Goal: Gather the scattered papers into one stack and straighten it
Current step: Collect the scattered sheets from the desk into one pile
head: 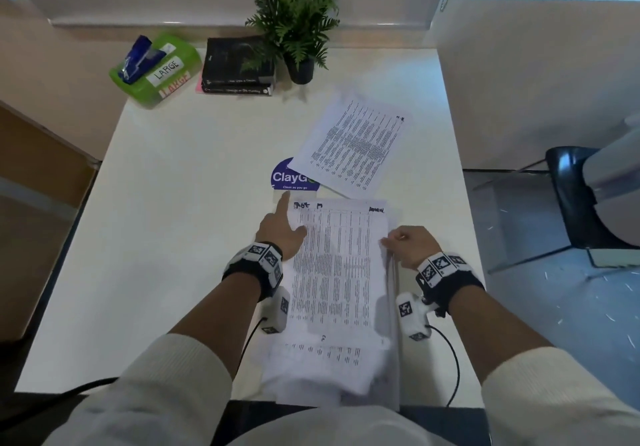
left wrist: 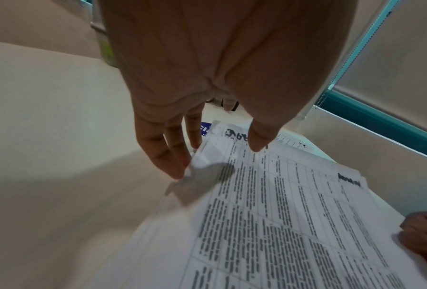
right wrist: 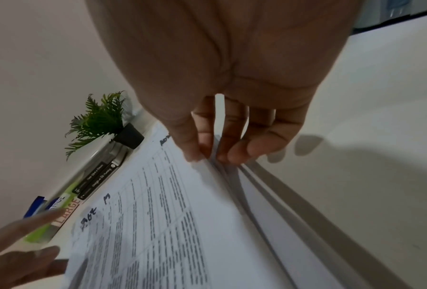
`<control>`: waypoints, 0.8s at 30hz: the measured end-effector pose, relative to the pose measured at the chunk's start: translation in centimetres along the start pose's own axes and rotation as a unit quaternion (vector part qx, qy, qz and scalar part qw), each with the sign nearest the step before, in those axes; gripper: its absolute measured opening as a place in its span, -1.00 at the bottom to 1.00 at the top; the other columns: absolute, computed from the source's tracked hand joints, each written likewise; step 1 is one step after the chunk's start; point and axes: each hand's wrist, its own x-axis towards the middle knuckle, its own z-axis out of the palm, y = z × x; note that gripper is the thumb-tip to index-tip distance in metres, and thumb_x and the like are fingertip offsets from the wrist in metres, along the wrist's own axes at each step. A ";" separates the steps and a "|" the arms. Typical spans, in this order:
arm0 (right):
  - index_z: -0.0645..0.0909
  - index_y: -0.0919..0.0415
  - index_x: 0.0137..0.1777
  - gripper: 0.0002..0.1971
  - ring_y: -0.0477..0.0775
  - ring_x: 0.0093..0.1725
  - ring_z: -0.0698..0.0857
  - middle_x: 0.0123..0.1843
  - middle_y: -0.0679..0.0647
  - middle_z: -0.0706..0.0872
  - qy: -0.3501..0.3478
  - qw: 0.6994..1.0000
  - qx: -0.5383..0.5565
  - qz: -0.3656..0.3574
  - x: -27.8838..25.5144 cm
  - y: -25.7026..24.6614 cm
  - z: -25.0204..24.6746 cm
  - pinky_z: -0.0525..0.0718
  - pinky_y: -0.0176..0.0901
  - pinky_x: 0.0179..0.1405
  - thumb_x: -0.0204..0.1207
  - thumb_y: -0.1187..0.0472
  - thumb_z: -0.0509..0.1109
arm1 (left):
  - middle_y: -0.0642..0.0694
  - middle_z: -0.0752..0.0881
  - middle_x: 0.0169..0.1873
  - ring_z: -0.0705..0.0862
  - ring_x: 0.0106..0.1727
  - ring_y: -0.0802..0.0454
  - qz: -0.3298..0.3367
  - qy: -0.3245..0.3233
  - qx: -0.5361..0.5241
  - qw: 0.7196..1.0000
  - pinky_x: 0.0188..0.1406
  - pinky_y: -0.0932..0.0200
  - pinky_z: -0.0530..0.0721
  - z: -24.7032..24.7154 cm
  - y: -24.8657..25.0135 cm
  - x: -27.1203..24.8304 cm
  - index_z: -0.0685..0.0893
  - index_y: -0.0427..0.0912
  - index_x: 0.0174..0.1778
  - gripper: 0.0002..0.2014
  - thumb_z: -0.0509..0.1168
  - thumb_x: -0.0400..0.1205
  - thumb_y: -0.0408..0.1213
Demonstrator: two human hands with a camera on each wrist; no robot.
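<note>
A stack of printed papers [head: 332, 272] lies on the white table [head: 173, 203] just in front of me, its sheets unevenly fanned at the near end. My right hand [head: 391, 239] pinches the stack's right edge; in the right wrist view, thumb and fingers [right wrist: 232, 152] close on several sheets of the stack [right wrist: 158, 224]. My left hand [head: 282, 234] rests at the upper left edge. In the left wrist view its straight fingers [left wrist: 172, 160] touch the side of the stack [left wrist: 281, 215], thumb over the top sheet. One loose sheet [head: 353, 140] lies tilted beyond the stack.
A blue round ClayGo sticker [head: 291, 177] shows partly under the loose sheet. At the table's back stand a green box marked LARGE [head: 156, 68], stacked black books [head: 239, 64] and a potted fern [head: 298, 30]. A dark chair [head: 588, 203] stands right of the table.
</note>
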 end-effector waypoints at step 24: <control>0.62 0.30 0.32 -0.39 0.21 0.25 0.68 0.32 0.18 0.71 0.043 0.993 -0.085 0.062 8.5 -12.0 -0.9 0.46 -0.21 -0.02 0.54 -0.23 0.38 | -0.28 0.45 0.53 0.41 0.54 -0.31 0.057 -0.002 0.112 0.992 0.48 -0.11 0.45 -4.2 4.0 15.4 0.20 -0.05 0.70 -0.33 0.18 0.65 -0.03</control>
